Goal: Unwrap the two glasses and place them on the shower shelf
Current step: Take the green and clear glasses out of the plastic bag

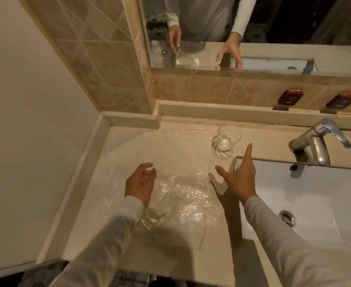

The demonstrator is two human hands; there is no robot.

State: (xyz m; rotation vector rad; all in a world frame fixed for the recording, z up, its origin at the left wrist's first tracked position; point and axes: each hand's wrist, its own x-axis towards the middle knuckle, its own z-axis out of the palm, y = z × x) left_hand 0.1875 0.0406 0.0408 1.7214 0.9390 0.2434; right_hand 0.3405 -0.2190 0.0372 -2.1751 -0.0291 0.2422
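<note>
One clear glass (226,140) stands upright and unwrapped on the beige counter (129,146), near the back ledge beside the basin. A second glass (153,219) lies on its side near the front, partly hidden under my left sleeve. A sheet of clear plastic wrap (183,195) is spread flat on the counter between my hands. My left hand (140,183) hovers over the wrap's left part with fingers curled and nothing in them. My right hand (240,177) is spread open, fingers pointing toward the upright glass, a short gap away from it.
A white basin (315,195) with a drain fills the right side, with a metal tap (319,139) behind it. Two small dark boxes (290,98) lean on the tiled ledge. A mirror (253,34) above reflects my hands. A wall bounds the counter's left.
</note>
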